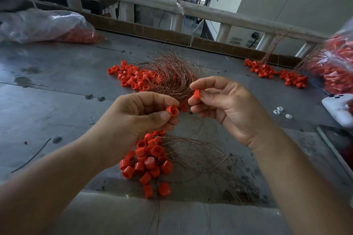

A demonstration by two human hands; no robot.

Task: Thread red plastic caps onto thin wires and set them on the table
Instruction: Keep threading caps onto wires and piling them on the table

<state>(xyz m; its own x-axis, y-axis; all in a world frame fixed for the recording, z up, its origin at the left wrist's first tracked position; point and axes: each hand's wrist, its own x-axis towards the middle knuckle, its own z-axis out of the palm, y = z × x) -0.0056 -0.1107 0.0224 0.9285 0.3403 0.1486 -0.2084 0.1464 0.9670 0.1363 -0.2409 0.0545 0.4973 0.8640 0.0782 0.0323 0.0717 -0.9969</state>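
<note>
Left hand (141,118), right hand (219,105) raised, pinching; seemingly apart.

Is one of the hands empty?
No, the left hand pinches a red cap and the right hand pinches a second cap.

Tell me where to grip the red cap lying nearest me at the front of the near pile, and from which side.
Pinch the cap across its smooth side wall, coming from above. It lies apart from the pile, with bare table on its near and far sides, so fingers probably fit there; a neighbouring cap crowds its left.
</note>
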